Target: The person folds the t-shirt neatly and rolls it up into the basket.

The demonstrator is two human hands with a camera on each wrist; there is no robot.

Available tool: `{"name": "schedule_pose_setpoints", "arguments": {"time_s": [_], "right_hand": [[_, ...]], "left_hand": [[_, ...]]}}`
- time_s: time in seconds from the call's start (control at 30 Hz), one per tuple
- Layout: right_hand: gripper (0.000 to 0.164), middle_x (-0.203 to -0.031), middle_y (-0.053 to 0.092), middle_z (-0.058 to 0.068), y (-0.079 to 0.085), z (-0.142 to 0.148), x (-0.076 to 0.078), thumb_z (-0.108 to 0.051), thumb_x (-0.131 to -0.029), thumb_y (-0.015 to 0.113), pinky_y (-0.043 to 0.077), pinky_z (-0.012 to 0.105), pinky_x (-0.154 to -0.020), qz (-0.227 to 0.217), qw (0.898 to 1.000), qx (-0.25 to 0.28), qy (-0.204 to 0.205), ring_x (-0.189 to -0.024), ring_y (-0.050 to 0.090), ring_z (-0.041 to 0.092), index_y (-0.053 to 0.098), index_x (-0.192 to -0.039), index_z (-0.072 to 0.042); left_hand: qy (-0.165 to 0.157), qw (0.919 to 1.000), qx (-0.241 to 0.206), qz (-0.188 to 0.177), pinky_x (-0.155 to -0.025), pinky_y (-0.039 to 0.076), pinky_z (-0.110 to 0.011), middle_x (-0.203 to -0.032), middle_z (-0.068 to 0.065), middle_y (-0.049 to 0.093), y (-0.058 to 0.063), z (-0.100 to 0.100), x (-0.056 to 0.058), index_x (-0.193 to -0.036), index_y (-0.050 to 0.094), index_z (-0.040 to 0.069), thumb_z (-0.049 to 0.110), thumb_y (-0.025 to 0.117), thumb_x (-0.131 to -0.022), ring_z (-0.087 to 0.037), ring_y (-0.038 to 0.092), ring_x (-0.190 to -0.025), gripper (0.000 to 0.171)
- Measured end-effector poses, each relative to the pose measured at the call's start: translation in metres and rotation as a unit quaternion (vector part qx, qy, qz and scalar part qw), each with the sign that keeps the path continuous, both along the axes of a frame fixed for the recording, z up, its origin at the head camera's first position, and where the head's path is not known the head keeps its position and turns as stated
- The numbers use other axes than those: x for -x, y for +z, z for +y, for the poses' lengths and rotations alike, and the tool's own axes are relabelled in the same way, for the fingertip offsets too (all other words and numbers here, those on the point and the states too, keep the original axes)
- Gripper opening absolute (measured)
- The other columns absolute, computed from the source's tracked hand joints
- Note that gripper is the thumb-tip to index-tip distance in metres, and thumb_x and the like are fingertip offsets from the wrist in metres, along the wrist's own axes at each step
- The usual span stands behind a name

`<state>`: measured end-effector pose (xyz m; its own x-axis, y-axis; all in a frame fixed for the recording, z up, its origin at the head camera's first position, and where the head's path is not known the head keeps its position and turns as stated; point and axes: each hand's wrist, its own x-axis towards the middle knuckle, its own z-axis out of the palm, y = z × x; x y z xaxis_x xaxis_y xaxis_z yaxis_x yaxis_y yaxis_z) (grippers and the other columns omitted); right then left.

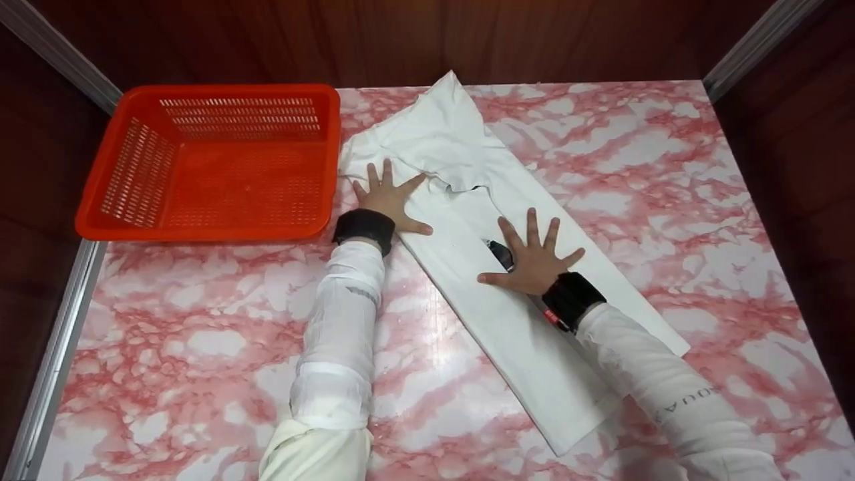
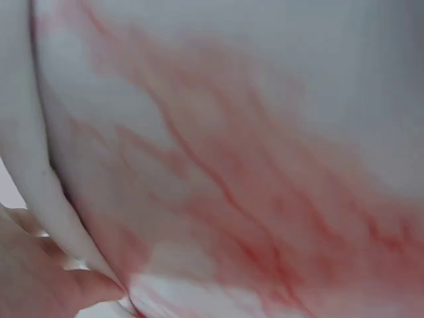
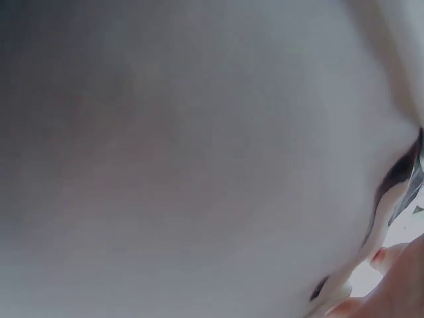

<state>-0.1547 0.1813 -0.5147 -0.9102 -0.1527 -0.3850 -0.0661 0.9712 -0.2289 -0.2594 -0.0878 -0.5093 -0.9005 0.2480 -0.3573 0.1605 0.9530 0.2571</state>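
Observation:
A white garment (image 1: 461, 260) lies slantwise on the table in the head view, with two long flat panels toward the near right and a wrinkled, pointed part at the far end. Its exact kind cannot be told. A dark print (image 1: 498, 254) peeks out between the panels. My left hand (image 1: 387, 200), fingers spread, rests on the garment's upper left edge. Fingers also splayed, my right hand (image 1: 534, 262) lies over the middle of it, beside the print. In the left wrist view the thumb (image 2: 96, 288) touches the cloth edge; pale cloth (image 3: 199, 165) fills most of the right wrist view.
An orange-red plastic basket (image 1: 207, 234) with slotted walls stands at the back left, close to the garment. The table (image 1: 200, 347) has a pink and white marbled top. Dark wood-like panels (image 1: 401, 40) rise behind it and at both sides.

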Motion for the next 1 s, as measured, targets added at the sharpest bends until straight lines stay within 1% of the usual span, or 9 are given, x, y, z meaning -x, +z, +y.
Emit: {"name": "schedule_pose_setpoints", "arguments": {"time_s": [0.17, 0.3, 0.43, 0.53, 0.6, 0.67, 0.77, 0.9, 1.0], "right_hand": [[0.11, -0.154, -0.027, 0.012, 0.002, -0.007, -0.001, -0.082, -0.069, 0.051, -0.002, 0.085, -0.085, -0.002, 1.0, 0.004, -0.01, -0.135, -0.028, 0.046, -0.005, -0.151, -0.035], [0.11, -0.154, -0.027, 0.012, 0.002, -0.007, 0.0, -0.082, -0.069, 0.051, -0.002, 0.085, -0.085, -0.005, 1.0, 0.004, -0.012, -0.135, -0.028, 0.046, -0.004, -0.151, -0.035], [0.11, -0.155, -0.025, 0.013, 0.005, -0.005, 0.001, -0.082, -0.069, 0.052, -0.002, 0.085, -0.084, -0.01, 1.0, 0.006, -0.007, -0.135, -0.026, 0.048, -0.002, -0.151, -0.034], [0.109, -0.156, -0.02, 0.013, 0.008, -0.001, 0.004, -0.081, -0.069, 0.053, -0.004, 0.085, -0.084, -0.006, 1.0, 0.003, 0.003, -0.137, -0.022, 0.048, -0.001, -0.151, -0.035], [0.108, -0.157, -0.018, 0.013, 0.009, 0.002, 0.009, -0.082, -0.069, 0.053, -0.005, 0.085, -0.084, 0.005, 1.0, -0.002, 0.014, -0.137, -0.02, 0.048, 0.0, -0.151, -0.036], [0.107, -0.157, -0.018, 0.012, 0.009, 0.005, 0.016, -0.081, -0.069, 0.053, -0.006, 0.084, -0.086, 0.021, 0.999, 0.001, 0.026, -0.138, -0.02, 0.046, -0.001, -0.151, -0.037], [0.105, -0.156, -0.021, 0.011, 0.005, 0.009, 0.03, -0.078, -0.072, 0.054, -0.005, 0.082, -0.089, 0.045, 0.997, 0.014, 0.059, -0.139, -0.021, 0.044, -0.002, -0.151, -0.037], [0.101, -0.156, -0.022, 0.007, 0.002, 0.011, 0.05, -0.073, -0.076, 0.055, -0.005, 0.079, -0.095, 0.057, 0.991, 0.034, 0.112, -0.14, -0.02, 0.04, -0.002, -0.151, -0.038], [0.1, -0.157, -0.02, 0.004, 0.0, 0.011, 0.065, -0.073, -0.076, 0.055, -0.005, 0.077, -0.097, 0.06, 0.988, 0.037, 0.139, -0.142, -0.018, 0.037, -0.001, -0.151, -0.038]], "left_hand": [[-0.008, 0.9999, -0.009, 0.008, -0.102, 0.0, -0.074, -0.156, -0.02, -0.012, -0.005, -0.006, 0.004, -0.147, 0.012, 0.047, 0.071, 0.068, -0.065, -0.05, -0.014, -0.138, 0.102], [-0.004, 0.9998, -0.014, 0.015, -0.102, -0.002, -0.073, -0.156, -0.019, -0.012, -0.005, -0.007, 0.002, -0.148, 0.013, 0.046, 0.07, 0.067, -0.066, -0.049, -0.015, -0.139, 0.101], [0.012, 0.999, -0.009, 0.043, -0.103, -0.001, -0.072, -0.157, -0.019, -0.009, -0.005, -0.005, -0.007, -0.15, 0.014, 0.041, 0.07, 0.066, -0.068, -0.046, -0.011, -0.141, 0.1], [0.016, 0.996, 0.01, 0.087, -0.106, 0.004, -0.07, -0.157, -0.021, -0.003, -0.006, 0.002, -0.02, -0.151, 0.015, 0.037, 0.068, 0.063, -0.073, -0.046, -0.003, -0.142, 0.096], [0.013, 0.992, 0.025, 0.123, -0.107, 0.007, -0.068, -0.157, -0.022, 0.001, -0.006, 0.01, -0.034, -0.151, 0.018, 0.034, 0.061, 0.062, -0.079, -0.046, 0.002, -0.142, 0.088], [0.002, 0.9861, 0.05, 0.159, -0.108, 0.012, -0.065, -0.156, -0.023, 0.004, -0.006, 0.022, -0.052, -0.15, 0.021, 0.033, 0.054, 0.059, -0.085, -0.045, 0.006, -0.142, 0.079], [-0.022, 0.9793, 0.075, 0.187, -0.109, 0.015, -0.062, -0.156, -0.024, 0.005, -0.008, 0.043, -0.09, -0.15, 0.023, 0.029, 0.05, 0.054, -0.09, -0.044, 0.008, -0.142, 0.071], [-0.069, 0.9802, 0.072, 0.171, -0.111, 0.015, -0.059, -0.155, -0.025, 0.008, -0.009, 0.069, -0.148, -0.151, 0.025, 0.022, 0.063, 0.048, -0.087, -0.043, 0.008, -0.142, 0.079], [-0.101, 0.9813, 0.055, 0.155, -0.111, 0.017, -0.057, -0.154, -0.026, 0.014, -0.011, 0.085, -0.184, -0.15, 0.028, 0.02, 0.072, 0.047, -0.08, -0.044, 0.01, -0.142, 0.089]]}}
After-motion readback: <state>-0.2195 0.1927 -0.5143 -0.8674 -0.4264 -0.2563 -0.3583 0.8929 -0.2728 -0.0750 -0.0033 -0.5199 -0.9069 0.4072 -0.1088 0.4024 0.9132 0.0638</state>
